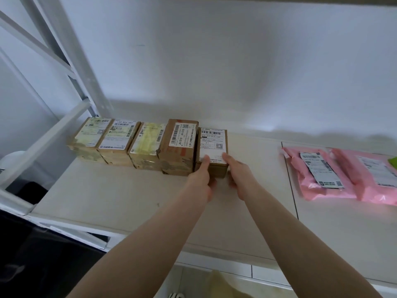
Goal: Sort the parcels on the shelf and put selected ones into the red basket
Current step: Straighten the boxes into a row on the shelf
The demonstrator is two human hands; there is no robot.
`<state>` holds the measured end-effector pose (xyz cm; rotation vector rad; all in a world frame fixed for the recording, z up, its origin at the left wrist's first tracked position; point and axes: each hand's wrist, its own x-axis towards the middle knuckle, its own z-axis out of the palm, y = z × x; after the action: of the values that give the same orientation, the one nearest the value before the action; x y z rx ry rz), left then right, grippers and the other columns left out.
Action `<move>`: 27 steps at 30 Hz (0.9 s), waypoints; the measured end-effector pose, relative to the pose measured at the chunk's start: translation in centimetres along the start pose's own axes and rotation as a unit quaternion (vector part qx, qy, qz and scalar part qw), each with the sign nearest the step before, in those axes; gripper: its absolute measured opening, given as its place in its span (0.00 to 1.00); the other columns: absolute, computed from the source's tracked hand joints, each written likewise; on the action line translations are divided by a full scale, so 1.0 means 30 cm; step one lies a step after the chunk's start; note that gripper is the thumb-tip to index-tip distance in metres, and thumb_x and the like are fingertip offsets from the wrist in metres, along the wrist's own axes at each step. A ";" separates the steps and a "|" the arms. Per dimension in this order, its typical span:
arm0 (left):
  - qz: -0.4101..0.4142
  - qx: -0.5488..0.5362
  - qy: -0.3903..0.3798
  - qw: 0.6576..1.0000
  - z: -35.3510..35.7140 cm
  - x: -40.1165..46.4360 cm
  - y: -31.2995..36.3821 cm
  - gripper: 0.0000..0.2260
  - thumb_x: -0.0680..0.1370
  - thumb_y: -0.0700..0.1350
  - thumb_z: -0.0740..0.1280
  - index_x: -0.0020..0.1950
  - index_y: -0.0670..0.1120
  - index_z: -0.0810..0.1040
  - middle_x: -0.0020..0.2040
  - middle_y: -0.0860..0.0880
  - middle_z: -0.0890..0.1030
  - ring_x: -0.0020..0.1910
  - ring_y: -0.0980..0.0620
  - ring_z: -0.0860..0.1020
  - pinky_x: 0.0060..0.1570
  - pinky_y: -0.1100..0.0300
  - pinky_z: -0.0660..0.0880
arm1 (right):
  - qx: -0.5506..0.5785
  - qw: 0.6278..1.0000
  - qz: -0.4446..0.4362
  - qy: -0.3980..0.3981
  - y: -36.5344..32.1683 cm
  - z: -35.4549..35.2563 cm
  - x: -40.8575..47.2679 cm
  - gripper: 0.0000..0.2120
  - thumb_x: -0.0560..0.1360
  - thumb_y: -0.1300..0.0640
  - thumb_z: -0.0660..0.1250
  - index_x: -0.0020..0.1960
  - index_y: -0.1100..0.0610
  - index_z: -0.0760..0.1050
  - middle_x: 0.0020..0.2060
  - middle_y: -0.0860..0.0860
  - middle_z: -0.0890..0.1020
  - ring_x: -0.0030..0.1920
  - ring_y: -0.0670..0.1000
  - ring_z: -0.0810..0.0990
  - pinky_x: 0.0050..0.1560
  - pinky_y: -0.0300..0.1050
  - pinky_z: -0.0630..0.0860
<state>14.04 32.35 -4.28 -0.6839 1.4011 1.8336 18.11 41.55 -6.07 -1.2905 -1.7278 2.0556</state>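
Note:
Several brown cardboard parcels with white labels stand side by side in a row on the white shelf. The rightmost one is a small box with a barcode label on top. My left hand grips its near left corner, thumb lying on the label. My right hand grips its near right corner, thumb on top as well. The taller parcel marked J6-S10 touches the small box on its left. The red basket is not in view.
Two pink plastic mailer bags with labels lie on the right shelf panel, past a seam. A white metal frame post and diagonal braces rise at the left. Dark objects sit below the shelf at the lower left.

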 end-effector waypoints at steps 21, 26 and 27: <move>-0.018 0.097 -0.047 0.994 0.140 -0.030 -0.084 0.33 0.71 0.63 0.71 0.68 0.45 0.74 0.62 0.44 0.77 0.52 0.47 0.77 0.54 0.54 0.77 | 0.033 0.999 -0.006 0.040 -0.030 -0.153 -0.038 0.27 0.75 0.37 0.66 0.60 0.58 0.78 0.54 0.55 0.81 0.51 0.54 0.78 0.53 0.49 0.76; -0.055 0.116 -0.071 0.989 0.243 -0.091 -0.145 0.37 0.72 0.64 0.70 0.72 0.41 0.67 0.68 0.43 0.72 0.62 0.45 0.75 0.63 0.51 0.74 | 0.088 0.995 0.004 0.041 -0.020 -0.318 -0.065 0.22 0.75 0.37 0.67 0.52 0.57 0.81 0.51 0.54 0.84 0.50 0.53 0.81 0.59 0.50 0.77; -0.056 0.119 -0.078 0.988 0.265 -0.095 -0.162 0.37 0.71 0.64 0.70 0.72 0.41 0.68 0.68 0.43 0.73 0.61 0.46 0.75 0.62 0.51 0.74 | 0.103 0.994 0.009 0.041 -0.012 -0.355 -0.071 0.23 0.75 0.38 0.67 0.52 0.57 0.82 0.50 0.54 0.85 0.49 0.52 0.81 0.58 0.50 0.77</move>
<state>19.75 40.10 -2.77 -0.4767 1.4179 1.5652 26.59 48.08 -4.26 -1.3101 -1.4326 2.0953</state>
